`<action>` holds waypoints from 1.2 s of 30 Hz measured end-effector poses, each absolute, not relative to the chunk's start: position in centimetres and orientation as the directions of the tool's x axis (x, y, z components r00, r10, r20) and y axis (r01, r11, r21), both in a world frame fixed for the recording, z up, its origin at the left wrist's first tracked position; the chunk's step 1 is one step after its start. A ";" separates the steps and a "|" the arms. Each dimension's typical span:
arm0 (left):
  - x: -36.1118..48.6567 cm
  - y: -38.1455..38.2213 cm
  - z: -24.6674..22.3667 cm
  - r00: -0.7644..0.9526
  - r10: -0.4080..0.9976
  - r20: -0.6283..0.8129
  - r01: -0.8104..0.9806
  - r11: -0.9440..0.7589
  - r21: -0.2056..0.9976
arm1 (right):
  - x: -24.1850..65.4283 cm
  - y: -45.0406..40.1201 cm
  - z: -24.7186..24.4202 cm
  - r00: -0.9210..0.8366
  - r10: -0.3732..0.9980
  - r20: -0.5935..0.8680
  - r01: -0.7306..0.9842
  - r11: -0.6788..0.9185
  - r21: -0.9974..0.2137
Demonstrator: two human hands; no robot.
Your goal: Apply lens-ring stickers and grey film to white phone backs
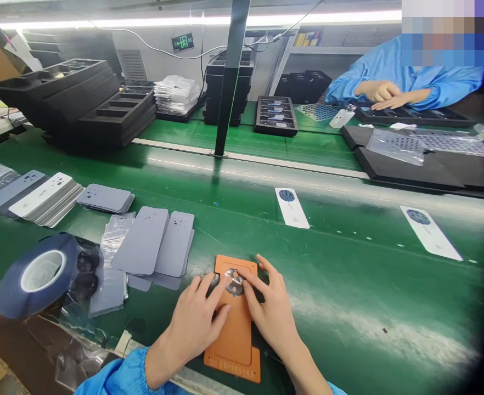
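An orange plate-shaped jig (231, 334) lies on the green bench in front of me. Near its top sits a shiny dark round piece with holes (234, 287), like a phone camera cover film. My left hand (195, 318) comes over the jig's left side, fingers apart, index fingertip at the round piece's left edge. From the other side, my right hand (270, 302) brings index finger and thumb close together on the piece's right edge, its other fingers stretched away. The fingertips partly cover the round piece.
Grey phone-shaped sheets (143, 241) lie left of the jig, beside a blue tape roll (9, 285) and a white sheet stack (44, 195). Two white cards (295, 214) lie to the right. Behind stand a post (228, 82), black trays (118, 112) and a co-worker in blue sleeves (349, 71).
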State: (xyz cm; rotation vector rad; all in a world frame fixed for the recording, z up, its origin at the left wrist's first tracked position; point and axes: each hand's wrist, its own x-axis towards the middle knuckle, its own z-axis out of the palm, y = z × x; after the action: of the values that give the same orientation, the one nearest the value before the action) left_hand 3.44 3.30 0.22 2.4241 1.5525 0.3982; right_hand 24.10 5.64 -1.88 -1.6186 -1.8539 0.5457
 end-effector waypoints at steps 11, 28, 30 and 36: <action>2.8 3.2 0.3 0.428 0.897 0.113 0.840 -0.440 0.316 | 25.6 6.0 -2.2 -0.087 0.996 0.022 0.658 0.074 -0.749; 3.0 3.1 0.4 0.442 0.888 0.128 0.842 -0.459 0.282 | 25.3 5.6 -2.0 -0.108 0.994 0.021 0.650 0.087 -0.755; 3.0 3.0 0.3 0.439 0.889 0.129 0.842 -0.457 0.285 | 25.2 5.6 -2.0 -0.098 0.995 0.032 0.652 0.088 -0.753; 3.0 2.9 0.1 0.426 0.897 0.117 0.846 -0.441 0.300 | 24.9 5.6 -2.3 -0.097 0.992 0.086 0.634 0.129 -0.763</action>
State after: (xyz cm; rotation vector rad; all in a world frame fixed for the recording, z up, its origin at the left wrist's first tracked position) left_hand 2.95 2.94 0.13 2.4821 1.5377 0.3863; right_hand 24.85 5.58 -2.32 -1.5695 -1.8022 0.7546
